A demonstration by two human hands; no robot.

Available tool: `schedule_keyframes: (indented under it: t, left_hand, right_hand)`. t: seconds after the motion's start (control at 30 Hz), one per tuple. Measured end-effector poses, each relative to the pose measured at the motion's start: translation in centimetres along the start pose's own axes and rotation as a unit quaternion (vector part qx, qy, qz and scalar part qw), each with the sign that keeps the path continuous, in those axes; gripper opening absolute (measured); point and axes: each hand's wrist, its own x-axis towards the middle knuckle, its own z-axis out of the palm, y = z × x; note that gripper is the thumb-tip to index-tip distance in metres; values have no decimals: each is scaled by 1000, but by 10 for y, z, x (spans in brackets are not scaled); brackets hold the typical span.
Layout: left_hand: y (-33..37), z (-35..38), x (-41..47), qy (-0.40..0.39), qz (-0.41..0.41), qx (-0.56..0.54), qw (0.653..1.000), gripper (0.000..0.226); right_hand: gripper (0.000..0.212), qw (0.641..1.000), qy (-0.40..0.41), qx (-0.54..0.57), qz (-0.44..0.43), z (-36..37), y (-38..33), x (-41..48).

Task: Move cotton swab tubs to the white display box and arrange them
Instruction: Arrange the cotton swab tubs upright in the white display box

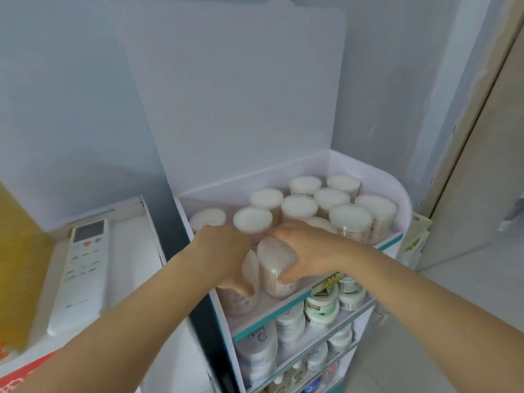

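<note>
The white display box (pixel 402 205) tops a narrow shelf unit, its tall back flap standing up against the wall. Several clear cotton swab tubs (pixel 350 218) with white swab tips showing stand upright inside it, filling the back and right. At the box's front left, my left hand (pixel 224 256) grips a tilted tub (pixel 249 268), mostly hidden behind my fingers. Beside it my right hand (pixel 309 251) wraps a second tilted tub (pixel 276 259), thumb on its front. The two tubs touch each other.
A white remote control (pixel 82 268) lies on a white ledge to the left. Below the box, teal-edged shelves (pixel 289 304) hold white jars and bottles. A yellow box sits at far left, a door frame (pixel 482 109) at right.
</note>
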Motion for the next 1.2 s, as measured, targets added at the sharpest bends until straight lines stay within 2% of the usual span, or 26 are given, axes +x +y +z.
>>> schedule_keyframes:
  t: [0.2,0.4,0.5,0.7,0.8,0.93,1.0,1.1,1.2]
  left_hand:
    - [6,2,-5,3,-19,2,1000,55]
    - [17,-3,-7,-36,-91,-37,994,85]
    - [28,-8,-10,-62,-141,-66,986,89]
    - [50,-18,-15,-91,-216,-89,968,97]
    - [60,-16,-10,-50,-224,-85,970,92]
    - [79,-16,7,6,-210,-137,968,80]
    - [86,-16,14,11,-205,-161,965,68]
    - [87,-18,19,1,-228,-210,951,66]
    - [84,-20,21,1,-239,-222,945,67]
  right_hand:
    - [88,996,-34,-26,-79,-12,10,13]
    - [97,988,-60,16,-144,-32,35,11]
    - [94,987,-45,14,-151,-49,55,7]
    - [89,985,-67,-51,-149,-56,82,3]
    - [89,986,-47,-88,-136,-52,84,3]
    - [88,983,-36,-98,-148,-49,82,3]
    - [91,979,-62,-98,-169,-52,81,4]
    - [90,968,-125,-101,-191,-63,82,6]
    - [90,970,-119,-89,-191,-63,81,8]
